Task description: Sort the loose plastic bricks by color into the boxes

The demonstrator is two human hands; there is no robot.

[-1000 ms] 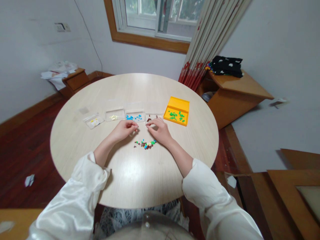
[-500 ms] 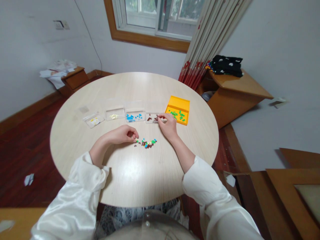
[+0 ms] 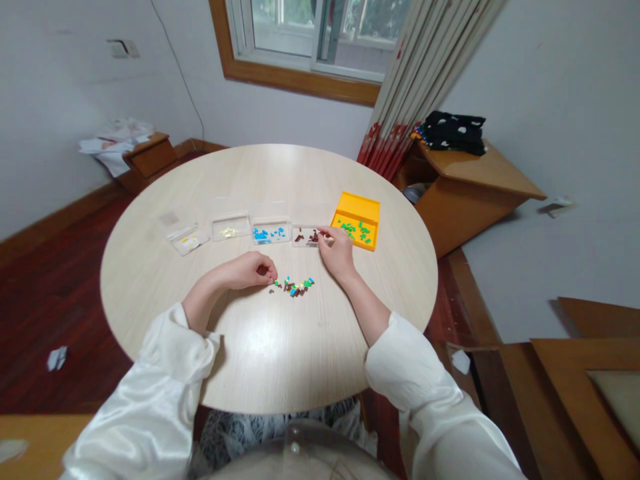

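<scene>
Dominating the view, a round table [image 3: 260, 363] bears a mixed pile [image 3: 297, 289] near its centre. From there, the left hand [image 3: 249, 270] curls narrow at ten o'clock; the right hand [image 3: 339, 253] pinches narrow at one-thirty, over a clear box [image 3: 303, 245] of brown pieces [image 3: 299, 236]. Whether either grips anything, I cannot tell. The box's long axis runs nine to three; the pile's too, its brown, green, blue and pale-yellow bits pointing every way.

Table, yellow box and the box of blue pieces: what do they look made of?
Table: wood or wood-look laminate, satin finish; fine grain streaks and a soft glare. Yellow box: probably opaque plastic, evenly coloured with thin walls. Box of blue pieces: likely clear plastic; the table shows through.
</scene>
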